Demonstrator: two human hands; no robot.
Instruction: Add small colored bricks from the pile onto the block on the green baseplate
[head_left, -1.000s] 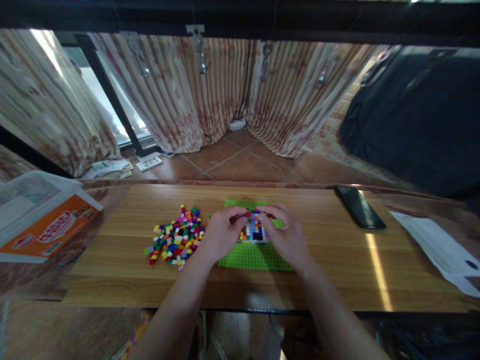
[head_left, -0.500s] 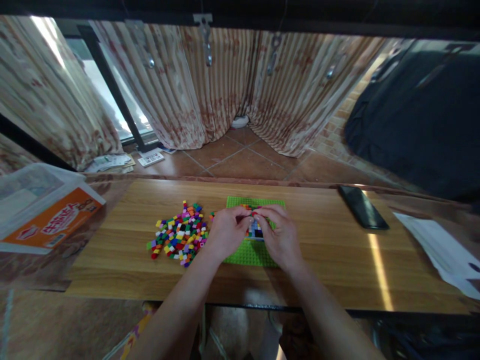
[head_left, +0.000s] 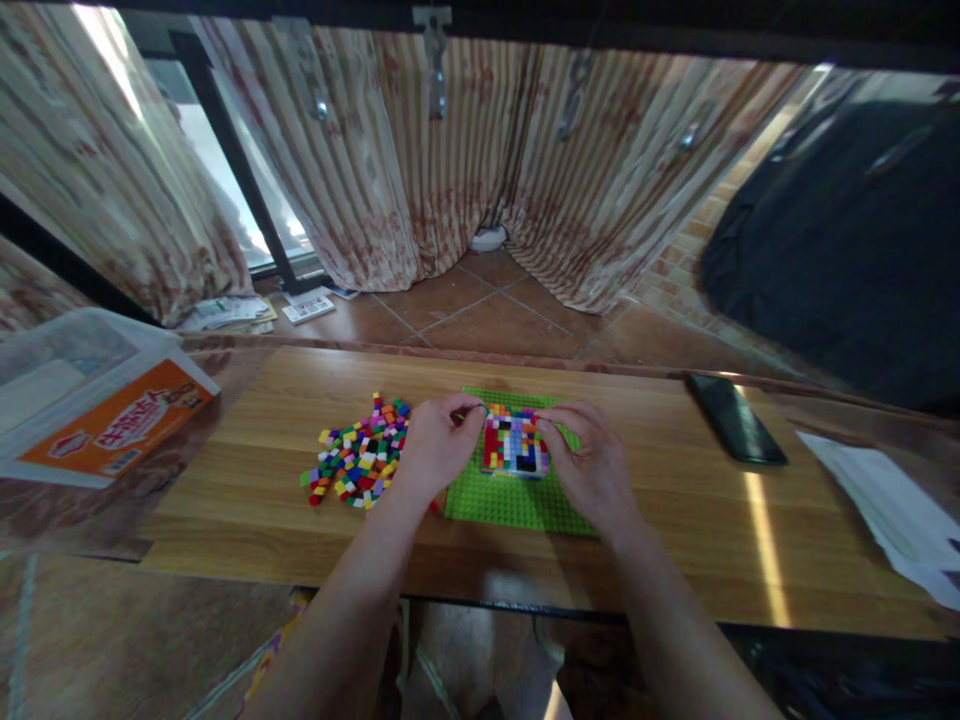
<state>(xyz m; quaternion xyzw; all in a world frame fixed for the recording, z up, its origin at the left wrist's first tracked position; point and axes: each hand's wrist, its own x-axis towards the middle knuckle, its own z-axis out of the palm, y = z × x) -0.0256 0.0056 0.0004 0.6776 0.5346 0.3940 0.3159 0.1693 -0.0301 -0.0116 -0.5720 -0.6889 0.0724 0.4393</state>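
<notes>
Here's the brick panel (head_left: 516, 447), at three o'clock from our left hand (head_left: 439, 445), nine from our right hand (head_left: 595, 462); both pinch narrowly, on what we can't tell.

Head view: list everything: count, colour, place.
table: 1, brown, centre
baseplate: 1, green, on table
brick panel: 1, multicoloured, on baseplate
loose bricks: many, multicoloured, table's left
phone: 1, black, table's right
paper: unclear, white, far right
tub: 1, clear, orange label, left
floor papers: several, pale, back left
curtains: several, beige, behind
window: 1, pale, upper left
cloth: 1, navy, upper right
clips: several, silver, top
unidentified item: 1, white, behind
floor: 1, brown, below
left hand: 1, panel's upper left
right hand: 1, panel's upper right
</notes>
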